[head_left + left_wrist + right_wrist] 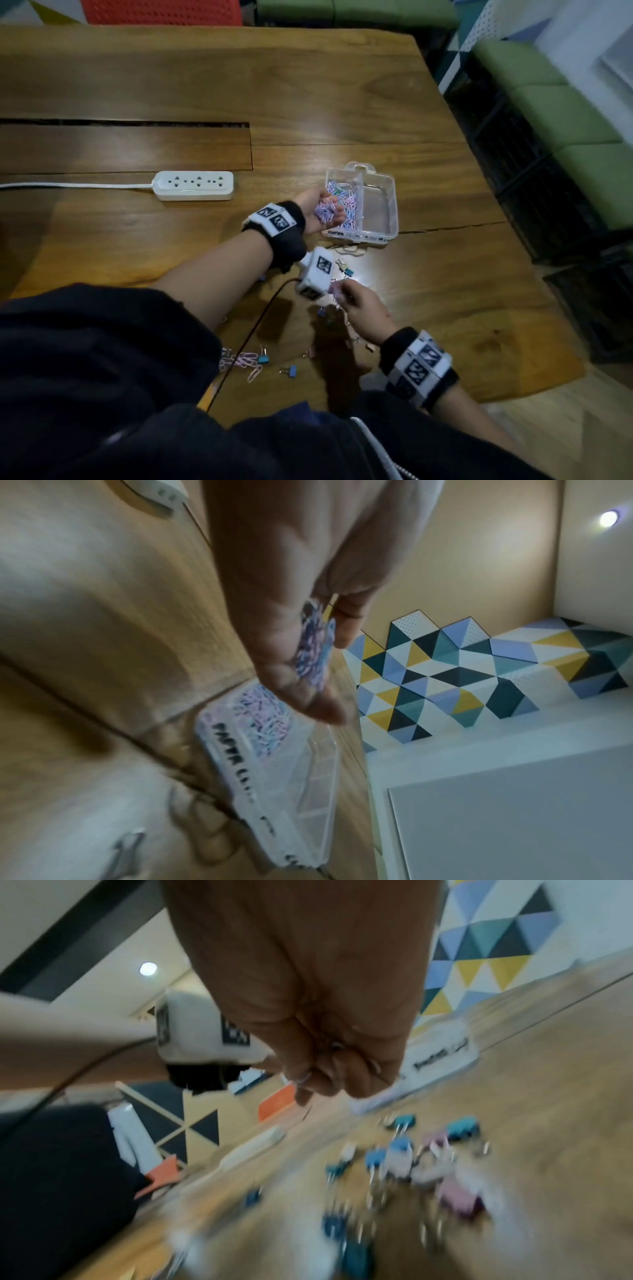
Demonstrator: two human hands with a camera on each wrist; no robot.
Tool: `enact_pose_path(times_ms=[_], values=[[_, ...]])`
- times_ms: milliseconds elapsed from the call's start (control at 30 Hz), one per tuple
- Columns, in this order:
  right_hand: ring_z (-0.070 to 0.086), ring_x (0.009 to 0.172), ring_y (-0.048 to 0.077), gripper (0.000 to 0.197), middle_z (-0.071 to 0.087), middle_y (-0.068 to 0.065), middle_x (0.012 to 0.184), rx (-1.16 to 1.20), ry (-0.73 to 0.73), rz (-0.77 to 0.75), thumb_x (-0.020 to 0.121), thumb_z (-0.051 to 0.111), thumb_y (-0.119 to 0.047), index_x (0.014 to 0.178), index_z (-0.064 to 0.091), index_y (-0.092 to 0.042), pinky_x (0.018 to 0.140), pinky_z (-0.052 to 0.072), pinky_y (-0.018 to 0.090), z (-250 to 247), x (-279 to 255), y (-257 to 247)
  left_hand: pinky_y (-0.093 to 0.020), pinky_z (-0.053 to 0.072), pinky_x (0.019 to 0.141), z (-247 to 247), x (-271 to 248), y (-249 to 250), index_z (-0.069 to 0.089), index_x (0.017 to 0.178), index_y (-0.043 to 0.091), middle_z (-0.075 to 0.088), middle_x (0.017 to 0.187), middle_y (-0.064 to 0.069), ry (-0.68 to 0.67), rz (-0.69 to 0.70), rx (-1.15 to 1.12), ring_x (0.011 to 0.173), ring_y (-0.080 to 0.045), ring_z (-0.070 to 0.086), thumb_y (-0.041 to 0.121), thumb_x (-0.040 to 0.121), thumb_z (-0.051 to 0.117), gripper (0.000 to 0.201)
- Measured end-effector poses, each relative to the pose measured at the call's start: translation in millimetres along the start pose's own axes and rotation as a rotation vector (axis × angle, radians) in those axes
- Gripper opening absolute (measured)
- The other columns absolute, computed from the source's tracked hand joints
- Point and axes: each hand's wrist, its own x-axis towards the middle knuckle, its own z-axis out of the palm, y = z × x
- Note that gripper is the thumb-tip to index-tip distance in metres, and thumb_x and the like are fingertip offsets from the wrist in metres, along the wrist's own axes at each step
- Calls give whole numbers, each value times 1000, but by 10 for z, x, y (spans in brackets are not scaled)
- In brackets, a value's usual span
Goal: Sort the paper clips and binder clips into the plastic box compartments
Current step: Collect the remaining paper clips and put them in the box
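A clear plastic box [394,205] with two compartments stands on the wooden table. Its left compartment holds pastel paper clips [352,209]; the right one looks bare. My left hand [325,210] hovers over the left compartment, cupped around a heap of paper clips [311,653], just above the box [274,764]. My right hand [354,299] hangs lower and nearer to me, its fingers curled and pinching a pink paper clip [303,1079]. Under it lie several coloured binder clips [404,1150], blurred. One binder clip [347,272] lies near the box's front.
A white power strip [193,185] with its cord lies left of the box. Loose pink paper clips [243,361] and two blue binder clips [263,358] lie near the table's front edge. The table's right edge [534,284] drops to the floor.
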Motion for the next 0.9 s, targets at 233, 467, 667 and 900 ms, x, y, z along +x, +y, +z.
enact_pose_path(times_ms=[233, 467, 667, 900], values=[[30, 54, 9, 21, 39, -4, 67, 118, -95, 204, 95, 35, -5, 84, 52, -8, 48, 26, 21, -806, 289, -161, -44, 28, 108, 336, 152, 123, 17, 146, 14, 20, 151, -14, 25, 98, 159, 134, -28, 30, 42, 92, 44, 66], [34, 52, 12, 21, 43, 5, 72, 155, -44, 216, 90, 44, -1, 70, 47, -5, 50, 31, 24, -920, 920, -533, -35, 41, 98, 47, 28, 41, 37, 136, 5, 44, 133, -18, 27, 169, 235, 113, -24, 49, 34, 93, 44, 52], [54, 71, 16, 18, 49, 4, 83, 272, 132, 228, 92, 41, -3, 105, 52, -8, 65, 55, 27, -781, 1255, -591, -23, 44, 73, -636, -370, -125, 48, 125, 10, 51, 117, -5, 174, 214, 740, 101, -18, 49, 20, 94, 45, 32], [57, 96, 18, 21, 61, 0, 96, 120, 325, 41, 89, 48, -3, 104, 61, -8, 87, 52, 31, -553, 933, -486, -25, 42, 85, -1673, -970, -695, 57, 109, 11, 54, 107, -2, 353, 161, 1372, 97, -16, 51, 6, 86, 57, 23]])
